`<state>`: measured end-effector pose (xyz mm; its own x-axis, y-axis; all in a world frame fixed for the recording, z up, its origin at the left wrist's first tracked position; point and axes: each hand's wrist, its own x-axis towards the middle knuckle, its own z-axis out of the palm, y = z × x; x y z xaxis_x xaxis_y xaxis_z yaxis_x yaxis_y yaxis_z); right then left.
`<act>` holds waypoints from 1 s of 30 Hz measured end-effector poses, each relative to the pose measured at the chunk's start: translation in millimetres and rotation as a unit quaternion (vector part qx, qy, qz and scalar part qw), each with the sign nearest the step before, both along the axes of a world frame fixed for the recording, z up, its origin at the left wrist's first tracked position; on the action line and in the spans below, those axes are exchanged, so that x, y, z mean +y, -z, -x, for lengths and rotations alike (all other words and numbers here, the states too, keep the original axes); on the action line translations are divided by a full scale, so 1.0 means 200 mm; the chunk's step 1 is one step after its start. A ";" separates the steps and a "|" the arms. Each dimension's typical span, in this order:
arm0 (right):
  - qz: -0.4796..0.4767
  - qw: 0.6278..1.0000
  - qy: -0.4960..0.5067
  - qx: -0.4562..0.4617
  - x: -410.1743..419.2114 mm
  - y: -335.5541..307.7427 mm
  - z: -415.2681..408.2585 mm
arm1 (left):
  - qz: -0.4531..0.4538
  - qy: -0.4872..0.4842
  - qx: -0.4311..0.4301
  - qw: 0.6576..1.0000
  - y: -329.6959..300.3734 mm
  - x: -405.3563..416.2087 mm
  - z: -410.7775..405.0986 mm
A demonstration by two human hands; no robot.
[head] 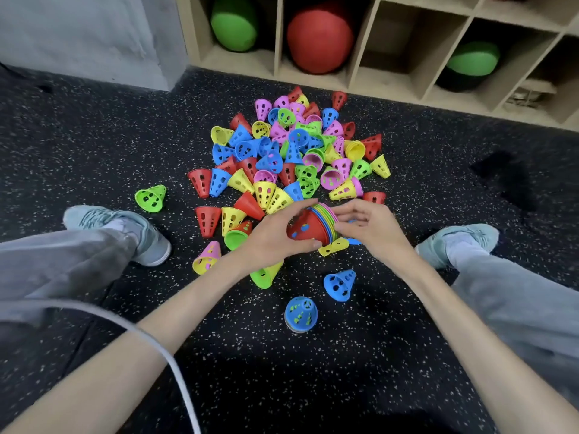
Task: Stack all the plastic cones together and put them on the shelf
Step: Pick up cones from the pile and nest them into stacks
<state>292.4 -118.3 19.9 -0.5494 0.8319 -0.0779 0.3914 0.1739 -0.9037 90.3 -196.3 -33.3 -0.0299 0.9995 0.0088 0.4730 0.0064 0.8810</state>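
Note:
A big pile of small perforated plastic cones (pixel 291 151) in red, blue, yellow, green and pink lies on the dark speckled floor. My left hand (pixel 275 233) grips a stack of nested cones (pixel 313 225), held sideways with a red cone outermost and coloured rims showing on its right. My right hand (pixel 366 227) is at the stack's rim end with fingers loosely curled; whether it holds anything I cannot tell. The wooden shelf (pixel 354 73) stands behind the pile.
Loose cones lie nearer me: two blue cones (pixel 340 285) (pixel 301 313), a green cone (pixel 151 198) at the left. My shoes (pixel 125 227) (pixel 457 242) flank the pile. Shelf compartments hold green cushions (pixel 233 23) and a red ball (pixel 319 39). A grey cable (pixel 169 361) crosses my left arm.

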 end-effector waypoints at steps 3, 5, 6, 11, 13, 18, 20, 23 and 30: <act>0.065 0.997 0.041 0.010 -0.06 0.06 -0.04 | 0.032 -0.001 0.001 0.999 -0.01 -0.01 0.02; 0.106 0.992 0.068 0.024 -0.11 0.11 -0.05 | 0.044 -0.023 -0.033 0.998 0.01 -0.03 0.03; 0.128 0.988 0.080 0.031 -0.13 0.14 -0.06 | 0.048 -0.033 -0.050 0.997 0.02 -0.04 0.04; 0.208 0.973 0.098 0.024 -0.23 0.25 -0.03 | 0.048 -0.099 -0.092 0.990 0.09 -0.11 0.02; 0.225 0.968 0.111 0.021 -0.26 0.30 -0.03 | 0.052 -0.133 -0.116 0.983 0.17 -0.15 -0.01; 0.248 0.962 0.116 -0.011 -0.34 0.47 -0.05 | 0.079 -0.152 -0.103 0.980 0.36 -0.26 -0.08; 0.241 0.964 0.106 -0.026 -0.38 0.54 -0.06 | 0.080 -0.147 -0.083 0.982 0.40 -0.30 -0.11; 0.230 0.967 0.104 -0.038 -0.42 0.60 -0.08 | 0.080 -0.140 -0.049 0.986 0.44 -0.34 -0.14; 0.225 0.964 0.133 -0.046 -0.46 0.72 -0.16 | 0.066 -0.087 0.036 0.993 0.49 -0.34 -0.22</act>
